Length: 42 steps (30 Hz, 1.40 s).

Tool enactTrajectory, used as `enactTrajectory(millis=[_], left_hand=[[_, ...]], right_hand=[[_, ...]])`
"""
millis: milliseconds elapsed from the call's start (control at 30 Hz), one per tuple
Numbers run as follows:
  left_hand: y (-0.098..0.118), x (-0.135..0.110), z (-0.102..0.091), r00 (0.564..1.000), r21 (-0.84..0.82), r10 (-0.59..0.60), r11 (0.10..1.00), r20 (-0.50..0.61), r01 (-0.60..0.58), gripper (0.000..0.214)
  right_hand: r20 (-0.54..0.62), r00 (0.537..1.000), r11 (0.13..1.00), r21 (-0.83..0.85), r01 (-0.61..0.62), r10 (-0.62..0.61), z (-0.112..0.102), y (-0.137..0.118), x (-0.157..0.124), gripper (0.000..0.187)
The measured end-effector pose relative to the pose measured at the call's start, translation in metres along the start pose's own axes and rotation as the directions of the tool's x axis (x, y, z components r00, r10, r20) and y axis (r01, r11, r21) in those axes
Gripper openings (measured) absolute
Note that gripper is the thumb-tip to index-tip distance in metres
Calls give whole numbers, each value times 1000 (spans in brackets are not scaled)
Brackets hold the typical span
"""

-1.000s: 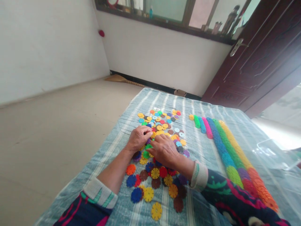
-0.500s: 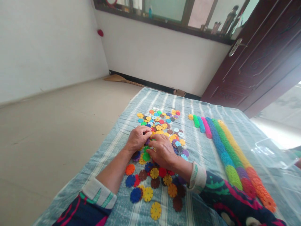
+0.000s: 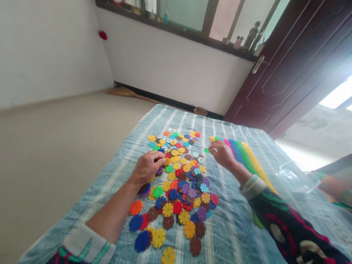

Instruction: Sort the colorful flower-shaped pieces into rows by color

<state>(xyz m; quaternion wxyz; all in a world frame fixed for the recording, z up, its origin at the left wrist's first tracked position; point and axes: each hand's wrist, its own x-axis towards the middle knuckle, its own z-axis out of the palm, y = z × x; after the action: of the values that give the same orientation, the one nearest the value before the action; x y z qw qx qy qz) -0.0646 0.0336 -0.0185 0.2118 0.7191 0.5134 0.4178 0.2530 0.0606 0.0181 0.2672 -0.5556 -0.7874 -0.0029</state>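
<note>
Many coloured notched plastic discs lie in a loose pile (image 3: 173,194) on a striped cloth. My left hand (image 3: 148,167) rests at the pile's left edge, fingers curled and thumb against the forefinger. A yellow disc (image 3: 167,161) shows right beside its fingertips; whether they grip it is unclear. Out to the right, my right hand (image 3: 222,154) pinches a green disc (image 3: 206,150) at its fingertips. This hand is close to the far ends of the colour-sorted disc rows, partly covering them. A yellow row (image 3: 257,165) and a green row (image 3: 246,157) run alongside my right forearm.
The blue-grey striped cloth (image 3: 115,190) covers the table. A clear plastic box (image 3: 298,178) stands at the right, with a blurred person's arm (image 3: 332,185) beside it. Beyond are a dark red door (image 3: 277,69), a broom (image 3: 123,92) on the floor and a window ledge (image 3: 178,28).
My right hand has moved from the pile to the right, towards the sorted rows, carrying a green disc. My left hand stays at the pile. The camera view has shifted slightly.
</note>
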Motion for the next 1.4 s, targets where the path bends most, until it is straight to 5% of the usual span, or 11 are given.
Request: enactTrajectory(millis=[133, 300, 633, 1067, 1400], left_hand=[[0, 0, 0, 1000, 7, 4, 1000, -3, -4, 22], [1, 0, 0, 1000, 13, 2, 1000, -5, -2, 22], [1, 0, -1, 1000, 17, 3, 1000, -12, -3, 22], [-2, 0, 1, 1000, 8, 3, 1000, -3, -3, 22], [1, -1, 0, 1000, 20, 6, 1000, -4, -6, 22]], right_hand=[[-1, 994, 990, -94, -106, 107, -18, 54, 5, 18], [68, 986, 976, -171, -137, 151, -19, 77, 6, 16], [148, 968, 932, -331, -146, 204, -11, 87, 5, 17], [306, 944, 903, -428, 25, 119, -5, 72, 7, 24], [283, 955, 911, -411, 38, 88, -8, 70, 4, 23]])
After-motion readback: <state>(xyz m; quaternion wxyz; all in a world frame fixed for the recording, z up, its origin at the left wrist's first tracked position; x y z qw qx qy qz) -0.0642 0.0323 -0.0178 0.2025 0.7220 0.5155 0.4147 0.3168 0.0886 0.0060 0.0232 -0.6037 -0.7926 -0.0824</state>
